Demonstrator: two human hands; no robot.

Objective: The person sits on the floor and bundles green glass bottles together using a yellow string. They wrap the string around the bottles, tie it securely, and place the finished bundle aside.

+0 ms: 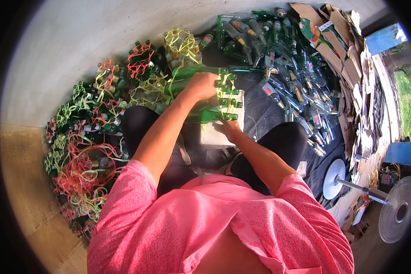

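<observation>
flattened brown cardboard boxes (347, 59), top right

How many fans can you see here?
1. A white standing fan lies tipped over at the lower right, its round base beside the person's right knee. The cardboard pile above it could hide another.

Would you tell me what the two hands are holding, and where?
The left hand presses on top of a stack of green glass bottles lying sideways; the right hand touches its lower neck end. Its exact grip is hidden.
</observation>
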